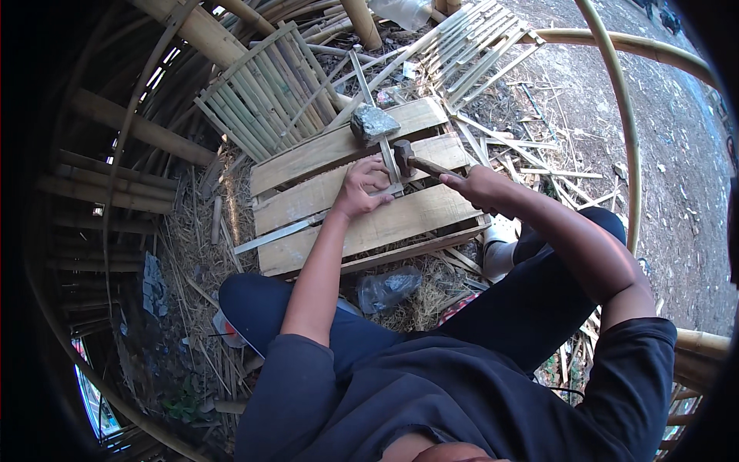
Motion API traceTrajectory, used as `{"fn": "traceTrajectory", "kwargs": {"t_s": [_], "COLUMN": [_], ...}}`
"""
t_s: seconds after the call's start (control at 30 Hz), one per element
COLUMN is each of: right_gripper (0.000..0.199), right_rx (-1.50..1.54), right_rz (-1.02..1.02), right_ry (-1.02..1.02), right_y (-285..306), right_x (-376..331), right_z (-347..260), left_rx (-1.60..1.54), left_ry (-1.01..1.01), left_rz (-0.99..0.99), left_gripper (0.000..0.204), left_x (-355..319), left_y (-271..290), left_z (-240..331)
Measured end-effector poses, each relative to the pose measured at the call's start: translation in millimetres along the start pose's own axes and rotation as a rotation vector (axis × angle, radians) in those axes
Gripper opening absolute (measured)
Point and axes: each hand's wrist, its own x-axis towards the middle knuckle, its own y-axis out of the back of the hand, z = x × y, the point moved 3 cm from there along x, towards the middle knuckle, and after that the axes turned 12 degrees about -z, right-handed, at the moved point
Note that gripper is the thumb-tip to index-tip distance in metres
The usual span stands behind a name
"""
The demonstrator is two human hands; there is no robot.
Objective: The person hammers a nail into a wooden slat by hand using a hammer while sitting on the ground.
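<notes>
My right hand [479,189] is wrapped round the wooden handle of a hammer [404,154]. The hammer head is beside a long bamboo strip [390,162], close to where it crosses another strip [304,224]. At that crossing my left hand [363,187] pinches the strips, with thumb and fingers on either side of the joint. Both strips rest on a low slatted wooden crate [339,235]. A rough grey stone [374,123] lies on top of the long strip, toward the far side of the crate. Whether a nail is at the joint is too small to make out.
A slatted bamboo panel [265,88] leans beyond the crate, and a second slatted frame [473,46] lies at the far right. Loose strips litter the ground. A clear plastic bag [390,289] lies by the near edge. A curved bamboo pole [625,123] rises at right.
</notes>
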Motion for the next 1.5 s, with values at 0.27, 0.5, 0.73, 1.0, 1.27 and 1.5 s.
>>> {"fn": "traceTrajectory", "kwargs": {"t_s": [0.27,0.5,0.73,1.0,1.27,1.5], "right_gripper": [0.079,0.08,0.078,0.078,0.08,0.077], "right_rx": [-0.006,-0.029,-0.023,-0.047,-0.072,-0.094], "right_rz": [0.035,0.041,0.044,0.049,0.053,0.012], "right_ry": [0.005,0.013,0.015,0.024,0.012,-0.023], "right_y": [5,5,5,5,4,2], "right_x": [4,3,3,5,6,-2], "right_z": [4,4,5,6,7,1], "left_rx": [-0.045,-0.107,-0.139,-0.145,-0.1,0.072], "left_ry": [0.015,0.009,0.039,0.047,0.059,0.081], "left_rz": [-0.043,-0.045,-0.067,-0.094,-0.113,-0.125], "left_gripper": [0.025,0.021,0.018,0.017,0.022,0.029], "left_x": [0,2,3,2,3,1], "left_y": [1,3,3,-3,-5,-10], "left_z": [-8,-9,-8,-12,-11,-11]}}
